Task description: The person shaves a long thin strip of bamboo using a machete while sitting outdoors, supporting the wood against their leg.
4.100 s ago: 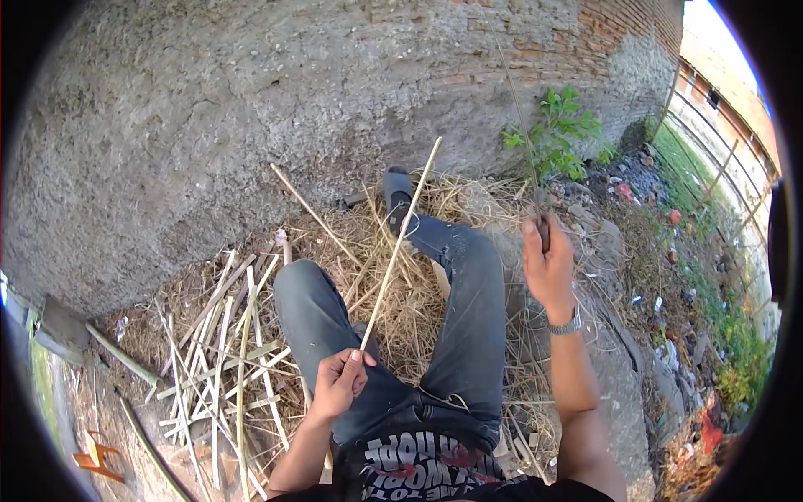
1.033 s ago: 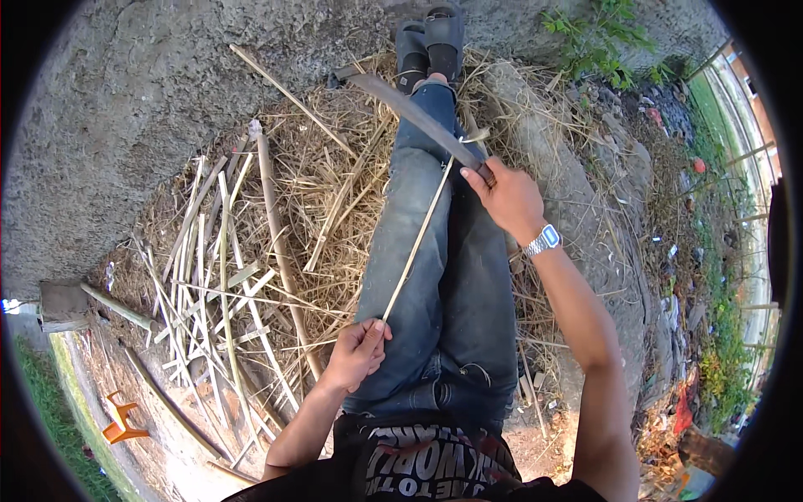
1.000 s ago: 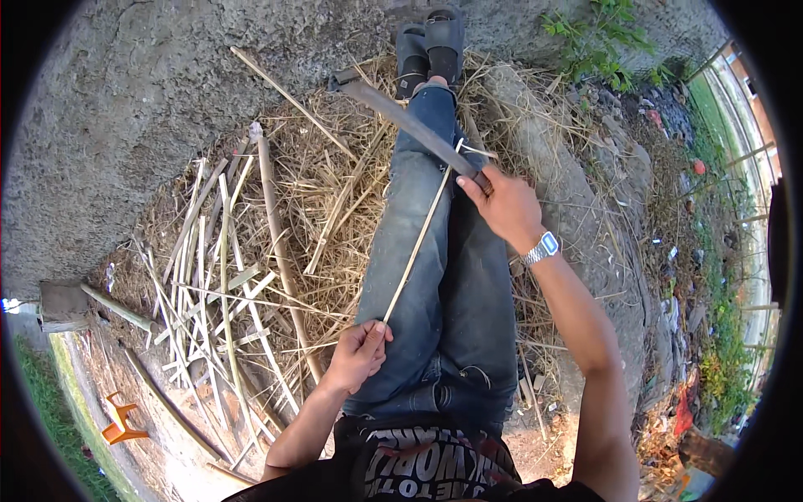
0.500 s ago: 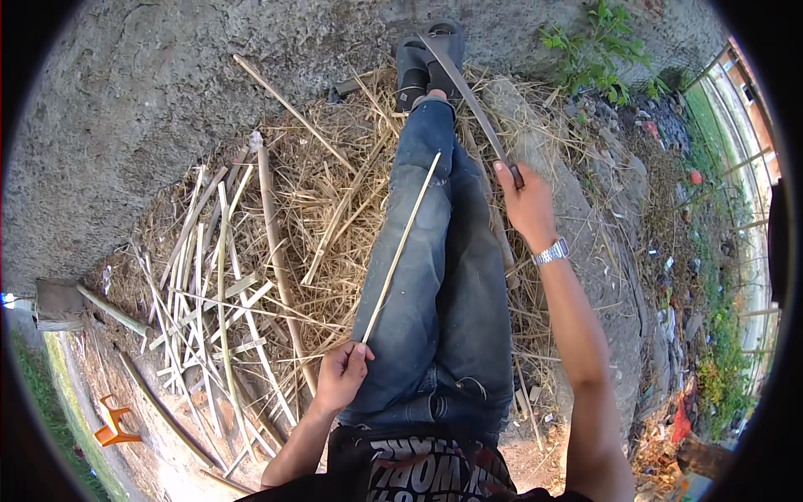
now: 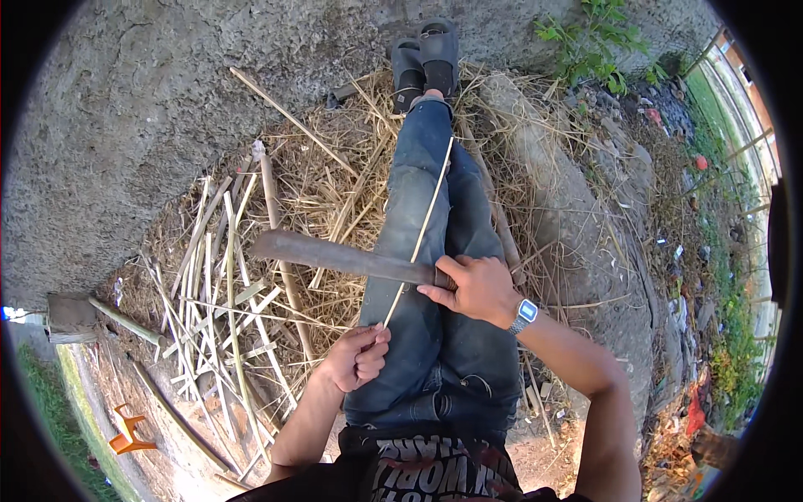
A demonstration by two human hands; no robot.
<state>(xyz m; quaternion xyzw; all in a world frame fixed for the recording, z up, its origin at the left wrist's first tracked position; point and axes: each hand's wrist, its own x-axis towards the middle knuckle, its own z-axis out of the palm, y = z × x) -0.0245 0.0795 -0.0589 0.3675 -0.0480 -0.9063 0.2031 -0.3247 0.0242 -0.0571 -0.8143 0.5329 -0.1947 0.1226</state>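
My left hand (image 5: pixel 357 360) pinches the near end of a thin pale split stick (image 5: pixel 432 207), which slants up and away over my jeans. A machete (image 5: pixel 335 255) with a broad dark blade lies crosswise above my thighs, its tip pointing left. Around its handle my right hand (image 5: pixel 478 290) is closed, a watch on that wrist. The blade crosses the stick just beyond my left hand; whether they touch I cannot tell. My outstretched legs (image 5: pixel 410 226) are under both.
To the left lies a loose pile of split strips (image 5: pixel 217 293) beside a long pole (image 5: pixel 272 192). Straw and shavings (image 5: pixel 326 192) cover the ground about my legs. A rough grey wall (image 5: pixel 150 125) stands beyond, a green plant (image 5: pixel 594 42) at far right, an orange chair (image 5: pixel 131 431) at left.
My right hand has swung the machete from far right, pointing away, to crosswise over the stick, tip left. The stick has shifted slightly right and away, still in my left hand.
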